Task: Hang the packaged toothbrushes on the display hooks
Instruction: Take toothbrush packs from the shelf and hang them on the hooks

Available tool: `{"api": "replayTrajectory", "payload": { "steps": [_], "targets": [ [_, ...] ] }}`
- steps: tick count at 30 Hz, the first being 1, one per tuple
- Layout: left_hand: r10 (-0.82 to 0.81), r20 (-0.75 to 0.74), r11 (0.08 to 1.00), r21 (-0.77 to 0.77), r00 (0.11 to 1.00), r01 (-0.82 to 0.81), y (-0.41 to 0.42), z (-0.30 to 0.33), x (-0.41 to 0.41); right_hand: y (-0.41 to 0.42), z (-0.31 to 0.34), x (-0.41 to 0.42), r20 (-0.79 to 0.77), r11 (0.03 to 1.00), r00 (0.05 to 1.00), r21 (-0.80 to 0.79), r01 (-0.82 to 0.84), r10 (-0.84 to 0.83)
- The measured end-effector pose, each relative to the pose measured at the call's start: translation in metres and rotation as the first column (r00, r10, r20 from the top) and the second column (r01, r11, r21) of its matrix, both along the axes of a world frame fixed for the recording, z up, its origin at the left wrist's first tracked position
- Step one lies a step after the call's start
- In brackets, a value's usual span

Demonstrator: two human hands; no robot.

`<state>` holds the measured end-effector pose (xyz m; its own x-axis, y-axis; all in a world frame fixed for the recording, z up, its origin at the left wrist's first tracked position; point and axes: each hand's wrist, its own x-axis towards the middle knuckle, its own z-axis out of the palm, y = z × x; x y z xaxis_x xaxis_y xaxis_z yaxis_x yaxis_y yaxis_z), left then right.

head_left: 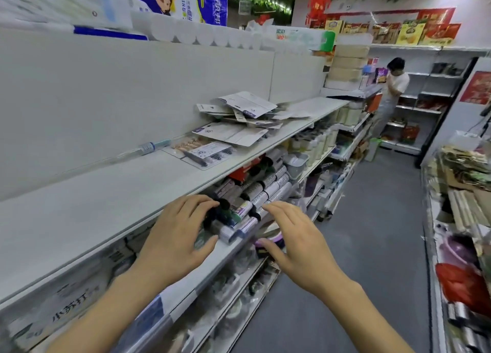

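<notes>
the landmark here is the long white metal shelf board [106, 206] that runs from the near left side toward the far end of the aisle. nearest to the camera, the left hand [175, 235] is stretched out with palm down just in front of the edge of this board, its fingers spread apart and only a little bent, and it holds nothing. the right hand [295, 243] is beside it, further out from the board over the aisle side, also palm down with the fingers apart, holding nothing; the two hands do not touch each other. under the fingertips, one level below the board, lie rolled packs with white and purple wrapping [255, 198], stacked side by side. further along on top of the board lies a clear blister pack with a dark handle and small heads [204, 153], flat, near the front edge. just behind it on the same board is a loose pile of flat white card packages of toothbrushes [239, 116], lying one over the other at different angles, not hanging. above the board, on the top of the shelving, stand white tissue rolls in plastic [202, 33]. past the far end of the board, a person in a white shirt [396, 86] stands facing other shelves. the grey floor [372, 219] of the aisle is to the right of the board.
</notes>
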<state>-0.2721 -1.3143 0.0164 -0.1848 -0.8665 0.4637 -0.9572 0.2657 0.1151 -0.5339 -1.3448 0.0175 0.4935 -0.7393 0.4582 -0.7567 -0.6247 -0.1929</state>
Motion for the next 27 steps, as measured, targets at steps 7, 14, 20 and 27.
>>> {"api": "replayTrajectory", "payload": {
  "steps": [7, 14, 20, 27],
  "targets": [
    [0.147, -0.020, 0.989, 0.016, 0.989, -0.146, -0.079, 0.008, -0.053, -0.122, 0.008, -0.051, -0.028, 0.991, 0.991, -0.001, -0.133, 0.133],
    [0.316, 0.018, 0.947, 0.047, 0.949, -0.317, -0.136, 0.022, -0.058, -0.213, 0.012, -0.050, -0.020, 0.970, 0.970, -0.015, -0.241, 0.241],
    [0.420, 0.025, 0.905, 0.072, 0.907, -0.420, -0.184, 0.033, -0.024, -0.281, 0.019, -0.007, -0.024, 0.961, 0.961, -0.014, -0.275, 0.274],
    [0.500, 0.052, 0.852, 0.148, 0.864, -0.502, -0.231, 0.037, 0.025, -0.346, 0.025, 0.046, -0.019, 0.966, 0.968, -0.048, -0.252, 0.252]
  ]
}}
